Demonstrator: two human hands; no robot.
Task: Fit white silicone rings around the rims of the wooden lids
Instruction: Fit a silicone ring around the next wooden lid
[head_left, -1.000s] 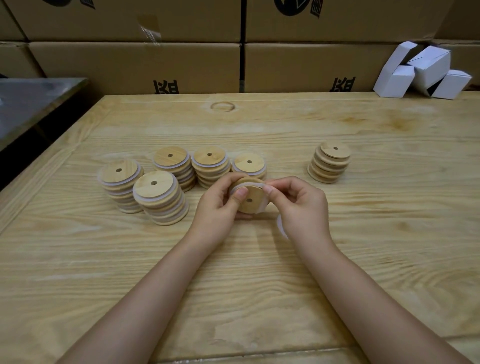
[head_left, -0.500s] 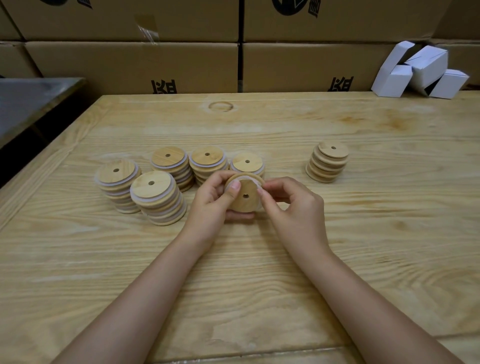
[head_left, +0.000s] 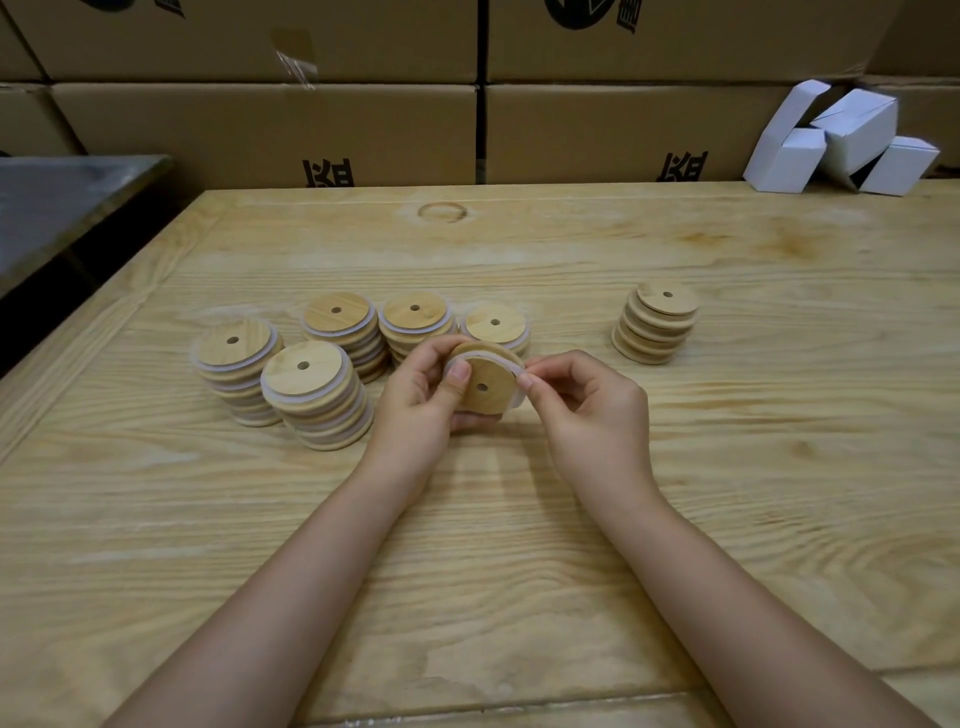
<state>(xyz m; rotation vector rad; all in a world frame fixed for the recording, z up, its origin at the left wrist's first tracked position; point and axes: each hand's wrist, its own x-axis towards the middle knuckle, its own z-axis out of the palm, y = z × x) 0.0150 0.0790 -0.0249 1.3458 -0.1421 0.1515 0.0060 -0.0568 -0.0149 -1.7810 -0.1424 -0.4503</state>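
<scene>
Holding one wooden lid (head_left: 488, 387) up on edge just above the table (head_left: 519, 545), about dead centre of frame, with the left hand (head_left: 421, 395) curled round its left rim and thumb across the face. Pinching the white silicone ring (head_left: 493, 355) against the lid's right edge with the right hand (head_left: 587, 410), thumb and forefinger closed tight on it. Seated along the top arc by the look of it, seemingly slack lower right. Probably light, stiff, smooth wood, so best gripped by the rim. Stretchy and floppy on the ring side, so likely better walked round bit by bit, or apt to snap back off. Plenty of ringed stacks (head_left: 311, 395) at centre left, one bare stack (head_left: 655, 322) at centre right.
</scene>
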